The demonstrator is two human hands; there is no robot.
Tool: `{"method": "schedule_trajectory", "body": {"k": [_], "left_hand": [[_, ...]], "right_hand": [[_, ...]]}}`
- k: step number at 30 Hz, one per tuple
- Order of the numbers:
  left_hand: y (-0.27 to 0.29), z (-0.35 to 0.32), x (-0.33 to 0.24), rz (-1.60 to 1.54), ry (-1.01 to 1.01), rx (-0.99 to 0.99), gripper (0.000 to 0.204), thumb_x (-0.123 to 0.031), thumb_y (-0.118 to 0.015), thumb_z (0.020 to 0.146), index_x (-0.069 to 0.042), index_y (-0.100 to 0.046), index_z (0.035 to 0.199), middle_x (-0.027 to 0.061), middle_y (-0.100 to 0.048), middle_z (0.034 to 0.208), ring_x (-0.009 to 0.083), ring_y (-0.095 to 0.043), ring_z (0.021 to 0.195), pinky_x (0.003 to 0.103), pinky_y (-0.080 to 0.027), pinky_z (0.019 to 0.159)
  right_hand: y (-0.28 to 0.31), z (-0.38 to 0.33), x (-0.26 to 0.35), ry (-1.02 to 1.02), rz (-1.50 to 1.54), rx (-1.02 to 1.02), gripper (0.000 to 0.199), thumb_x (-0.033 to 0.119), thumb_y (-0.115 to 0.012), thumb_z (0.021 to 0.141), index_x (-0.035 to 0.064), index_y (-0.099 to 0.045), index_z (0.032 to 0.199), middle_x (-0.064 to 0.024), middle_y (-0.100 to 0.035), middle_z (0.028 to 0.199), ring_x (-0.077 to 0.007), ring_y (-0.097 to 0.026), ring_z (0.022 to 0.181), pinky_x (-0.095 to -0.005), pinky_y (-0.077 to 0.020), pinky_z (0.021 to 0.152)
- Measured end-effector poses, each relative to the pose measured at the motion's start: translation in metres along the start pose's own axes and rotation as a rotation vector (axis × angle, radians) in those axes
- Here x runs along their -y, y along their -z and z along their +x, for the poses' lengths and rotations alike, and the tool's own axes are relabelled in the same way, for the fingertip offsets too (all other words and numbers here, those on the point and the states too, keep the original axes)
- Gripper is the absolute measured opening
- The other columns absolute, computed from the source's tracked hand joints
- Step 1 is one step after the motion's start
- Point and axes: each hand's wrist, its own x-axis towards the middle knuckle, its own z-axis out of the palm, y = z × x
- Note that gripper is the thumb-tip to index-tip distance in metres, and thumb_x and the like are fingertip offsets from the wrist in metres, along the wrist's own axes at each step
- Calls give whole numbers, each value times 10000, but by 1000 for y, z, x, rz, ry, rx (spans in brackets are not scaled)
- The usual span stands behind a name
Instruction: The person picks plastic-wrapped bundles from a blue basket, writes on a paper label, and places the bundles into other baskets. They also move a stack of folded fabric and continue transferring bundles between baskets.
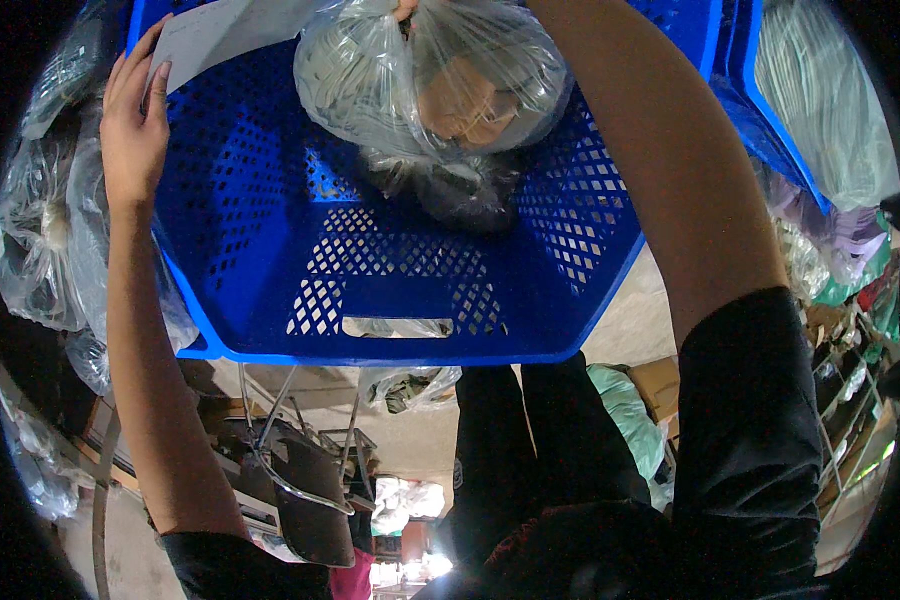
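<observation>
In the head view, the thin, crinkled clear bag sits at the far side of the rigid, lattice-walled blue basket; its film could split at the bunched neck if strained. The left hand pinches a smooth white sheet, which might crease against the rim; a fingertip, seemingly the right hand's, shows at the neck, its grip impossible to tell.

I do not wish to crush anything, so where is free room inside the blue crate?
The blue crate looks bare on the left, between the pale sheet and near rim, and in the middle, between the dark bundle and that rim. It is crowded at top middle, with the clear bag and bundle; outside left, with plastic bags.
</observation>
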Motion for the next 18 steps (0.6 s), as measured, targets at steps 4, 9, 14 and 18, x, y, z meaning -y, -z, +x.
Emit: {"method": "schedule_trajectory", "body": {"k": [4,9,14,18], "left_hand": [[1,-1,1,-18,-24,7,347,-219,-545,1028,-126,-603,1357,54,-570,1437,319,-448,1397,414,-324,1168],[2,-2,1,13,23,32,359,-191,-552,1028,-63,-590,1362,100,-563,1441,290,-454,1396,391,-316,1168],[2,0,2,-34,1,27,352,-230,-553,1024,-123,-607,1355,59,-578,1429,310,-456,1393,409,-327,1163],[2,0,0,-25,29,14,346,-242,-549,1023,-144,-616,1348,34,-580,1429,329,-447,1398,422,-325,1167]], "right_hand": [[-4,2,4,-32,15,3,381,421,-714,875,50,-631,846,-49,-449,707,-173,-377,569,-366,-322,531],[-5,1,9,-72,37,-37,380,402,-729,876,58,-589,798,-55,-442,717,-176,-376,576,-382,-323,547],[3,0,4,28,33,37,471,367,-737,886,126,-445,606,13,-315,559,-140,-290,502,-352,-270,520],[9,1,-1,117,22,40,531,358,-744,877,155,-386,543,25,-271,514,-125,-242,478,-325,-219,502]]}}
